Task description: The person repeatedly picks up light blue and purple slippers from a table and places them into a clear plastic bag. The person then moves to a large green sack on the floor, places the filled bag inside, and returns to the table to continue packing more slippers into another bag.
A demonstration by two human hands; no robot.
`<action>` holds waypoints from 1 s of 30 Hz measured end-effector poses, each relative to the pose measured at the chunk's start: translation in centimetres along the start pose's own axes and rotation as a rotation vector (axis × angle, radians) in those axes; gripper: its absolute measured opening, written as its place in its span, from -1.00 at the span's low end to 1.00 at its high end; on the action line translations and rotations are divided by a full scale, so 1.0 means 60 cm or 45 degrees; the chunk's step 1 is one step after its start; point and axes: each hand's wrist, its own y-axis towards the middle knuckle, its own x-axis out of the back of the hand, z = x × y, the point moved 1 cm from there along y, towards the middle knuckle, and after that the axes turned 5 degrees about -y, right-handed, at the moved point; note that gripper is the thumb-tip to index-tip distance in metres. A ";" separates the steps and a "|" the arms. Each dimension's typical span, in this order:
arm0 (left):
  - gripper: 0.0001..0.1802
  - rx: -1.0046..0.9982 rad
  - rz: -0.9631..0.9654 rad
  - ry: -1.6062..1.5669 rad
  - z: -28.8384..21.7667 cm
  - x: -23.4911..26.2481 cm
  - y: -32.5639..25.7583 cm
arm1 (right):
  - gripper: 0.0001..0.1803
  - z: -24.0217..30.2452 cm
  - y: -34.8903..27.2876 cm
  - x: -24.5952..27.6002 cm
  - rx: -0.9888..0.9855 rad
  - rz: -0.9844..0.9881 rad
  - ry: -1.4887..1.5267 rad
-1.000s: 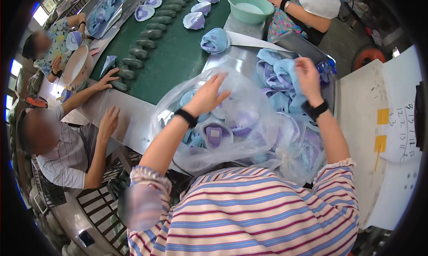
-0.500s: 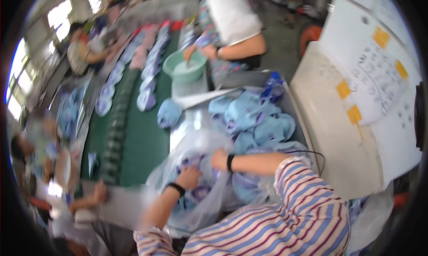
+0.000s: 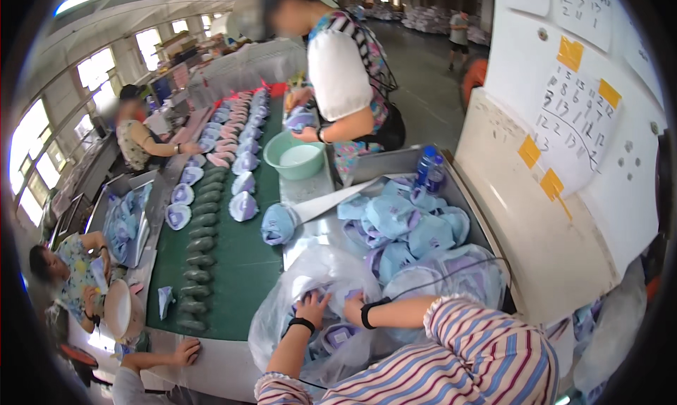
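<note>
A clear plastic bag [image 3: 271, 327] stands gaping on the metal work surface in front of me. Inside it are light blue and purple fabric pieces [image 3: 340, 336]. My left hand [image 3: 312, 310] reaches into the bag's mouth, fingers apart over the pieces. Beside it, my right hand [image 3: 355, 308] has bent fingers at a purple edge; what lies in its grip is partly hidden. A heap of similar blue pieces [image 3: 395, 218] lies just beyond, to the right. Another bagged batch [image 3: 451, 274] rests by my right forearm, with a dark cord across it.
A green conveyor [image 3: 243, 278] on the left carries rows of purple-blue pieces and dark rounded forms [image 3: 201, 246]. Ahead, a person handles a piece by a green basin [image 3: 295, 158]. Blue bottles [image 3: 427, 167] stand behind the heap. A white board [image 3: 571, 144] rises at right.
The view has tilted up and sharpened. My hands remain in the bag, now closer together. The person ahead has lifted a hand out of the basin and holds a piece.
</note>
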 end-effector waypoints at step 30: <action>-0.73 0.083 -1.170 -2.589 -0.011 0.090 -0.254 | -0.64 -0.222 -0.217 0.138 0.628 -0.317 3.360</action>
